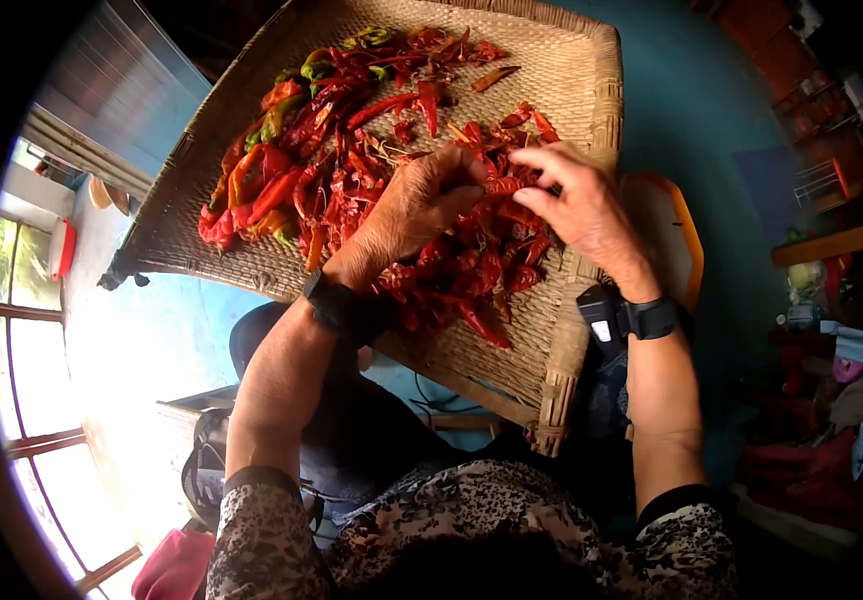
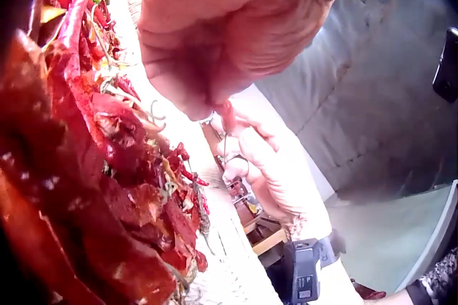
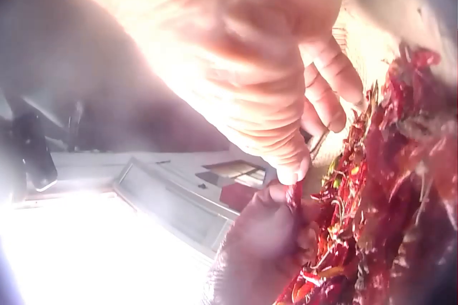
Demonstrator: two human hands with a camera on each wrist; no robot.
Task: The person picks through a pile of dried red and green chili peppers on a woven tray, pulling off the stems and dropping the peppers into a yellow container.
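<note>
Red dried peppers (image 1: 441,270), some of them orange or green, lie heaped on a woven tray (image 1: 551,60). Over the middle of the heap, the left hand (image 1: 416,205) has its fingers curled and pinches a small red pepper piece (image 2: 227,115), best seen in the left wrist view. The right hand (image 1: 586,215) is close beside it, nearer the tray's right side. In the right wrist view its thumb and a finger pinch a red pepper (image 3: 295,194) whose other end meets the left hand (image 3: 257,248); the remaining fingers are spread.
The tray's thick bound edge (image 1: 566,370) runs along the right, near the person's lap. An orange-rimmed object (image 1: 691,235) stands beyond it. Windows (image 1: 36,380) are at the left, and a heap of clothes (image 1: 851,400) is at the far right.
</note>
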